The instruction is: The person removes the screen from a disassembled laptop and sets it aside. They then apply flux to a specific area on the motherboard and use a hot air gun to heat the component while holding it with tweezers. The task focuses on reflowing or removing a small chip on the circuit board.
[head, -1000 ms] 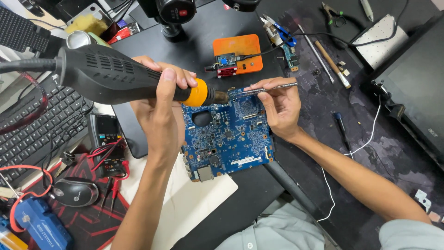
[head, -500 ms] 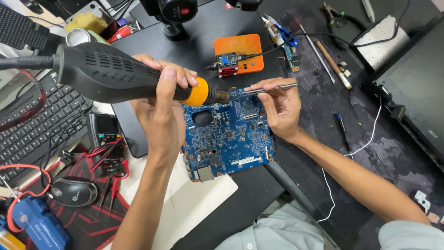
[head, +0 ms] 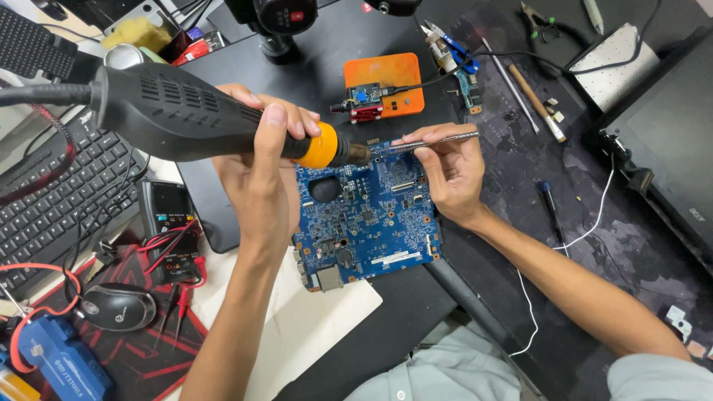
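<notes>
Cluttered dark table (head: pixel 386 30): blue circuit board (head: pixel 368 223); left hand (head: pixel 256 171) gripping black rotary tool (head: pixel 186 115); right hand (head: pixel 453 171) fingers pinching metal tweezers (head: pixel 438 141).

light: bright, even, from overhead; shadows: soft, short; focus: sharp; edges: slight wide-angle bending; glare: none strong

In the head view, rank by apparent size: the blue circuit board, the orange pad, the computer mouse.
1. blue circuit board, largest.
2. and 3. orange pad and computer mouse look about alike; the mouse lies nearer the camera, so their order is unsure.
</notes>
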